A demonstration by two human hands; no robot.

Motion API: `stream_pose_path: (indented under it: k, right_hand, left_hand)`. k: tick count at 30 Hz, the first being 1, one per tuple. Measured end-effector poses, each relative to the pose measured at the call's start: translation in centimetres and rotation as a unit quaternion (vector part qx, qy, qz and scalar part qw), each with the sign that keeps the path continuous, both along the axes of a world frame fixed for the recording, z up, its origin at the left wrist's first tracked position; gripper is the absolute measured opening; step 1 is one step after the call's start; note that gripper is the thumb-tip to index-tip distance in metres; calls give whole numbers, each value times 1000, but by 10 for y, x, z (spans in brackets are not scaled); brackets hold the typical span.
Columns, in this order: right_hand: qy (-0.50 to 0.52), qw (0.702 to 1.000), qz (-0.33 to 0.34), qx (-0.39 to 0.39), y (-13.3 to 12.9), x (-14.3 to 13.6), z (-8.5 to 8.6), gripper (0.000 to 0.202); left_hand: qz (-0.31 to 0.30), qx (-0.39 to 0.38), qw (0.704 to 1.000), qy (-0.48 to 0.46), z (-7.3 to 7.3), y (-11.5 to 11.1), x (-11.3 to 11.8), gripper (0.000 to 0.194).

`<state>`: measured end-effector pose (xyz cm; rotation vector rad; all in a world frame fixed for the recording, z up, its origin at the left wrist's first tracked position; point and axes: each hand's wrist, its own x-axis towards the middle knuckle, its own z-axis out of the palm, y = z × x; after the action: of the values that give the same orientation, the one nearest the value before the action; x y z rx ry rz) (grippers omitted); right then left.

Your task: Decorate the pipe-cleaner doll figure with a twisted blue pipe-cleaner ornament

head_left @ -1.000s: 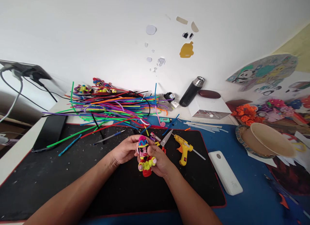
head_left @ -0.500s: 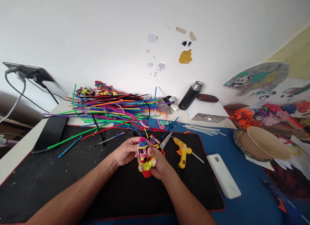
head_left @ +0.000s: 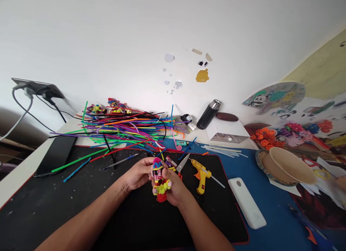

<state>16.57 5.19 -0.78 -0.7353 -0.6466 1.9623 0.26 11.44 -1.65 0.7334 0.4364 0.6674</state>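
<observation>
A small pipe-cleaner doll (head_left: 162, 188) stands upright between my hands, above the black mat (head_left: 129, 222). It has a pink and blue top, a pink face with black marks, yellow arms and a red base. My left hand (head_left: 137, 174) grips it at the head's left side, fingers closed. From the other side my right hand (head_left: 174, 188) holds it, the thumb against the head and the fingers hidden behind. Just beyond my right hand lie scissors (head_left: 183, 162), partly covered, and a yellow glue gun (head_left: 201, 175) with a clear stick in its back.
A heap of coloured pipe cleaners (head_left: 127, 126) spreads along the wall, with finished dolls (head_left: 116, 105) behind it. A pen (head_left: 121, 161) and a phone (head_left: 55, 155) lie left. Rightward are a black flask (head_left: 208, 115), a white power bank (head_left: 247, 204) and a bowl (head_left: 293, 166).
The view has tilted up a little, so the background sits lower. The doll is turned slightly in my hands, its front more toward me; both hands keep their hold.
</observation>
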Motion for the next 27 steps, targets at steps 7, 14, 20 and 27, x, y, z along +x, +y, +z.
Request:
stream_pose_path:
  k: [7, 14, 20, 27]
  right_hand:
    - [7, 1000, 12, 9, 10, -8, 9, 63]
    - [10, 999, 20, 23, 33, -24, 17, 63]
    - [17, 999, 34, 32, 40, -35, 19, 67]
    - [8, 999, 27, 35, 35, -33, 19, 67]
  left_hand:
    - [35, 10, 999, -1, -1, 6, -5, 31]
    - [78, 15, 997, -21, 4, 18, -14, 31]
    - [102, 27, 994, -20, 6, 24, -24, 32]
    - [96, 30, 995, -20, 3, 21, -20, 33]
